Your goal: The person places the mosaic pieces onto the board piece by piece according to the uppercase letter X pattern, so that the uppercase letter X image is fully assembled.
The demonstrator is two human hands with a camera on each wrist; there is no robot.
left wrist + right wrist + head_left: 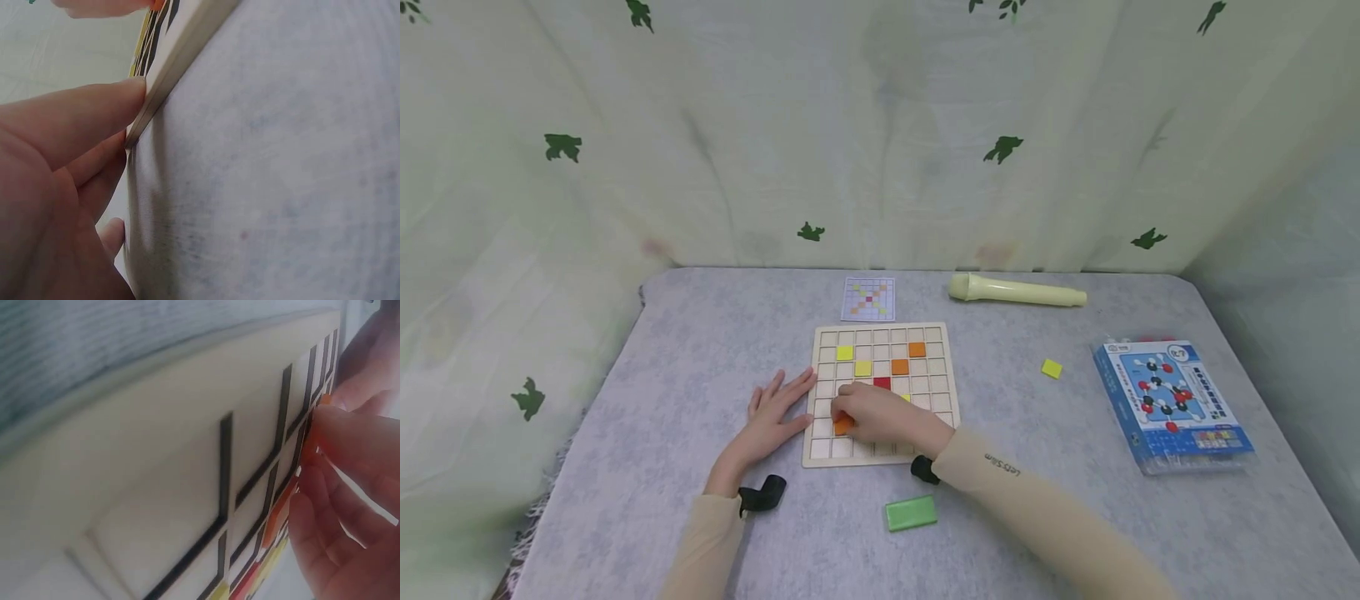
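A wooden grid board [942, 379] lies flat on the table. It carries yellow tiles [845, 353], orange tiles [917, 350] and a red tile [882, 383] set along crossing diagonals. Over its lower left part, my right hand [883, 417] pinches an orange tile [310, 439] at the grid; in the right wrist view another orange tile [279, 515] sits just beyond it. My left hand [769, 427] lies with fingers spread and fairly straight, its fingertips touching the board's left edge. In the left wrist view the thumb [94, 115] presses that edge. The right hand hides some squares.
A pattern card [868, 300] lies behind the board, with a pale yellow tube-shaped object [1018, 291] to its right. A loose yellow tile [1052, 368] and a blue boxed set [1176, 404] lie on the right. A green block [912, 513] lies in front of the board.
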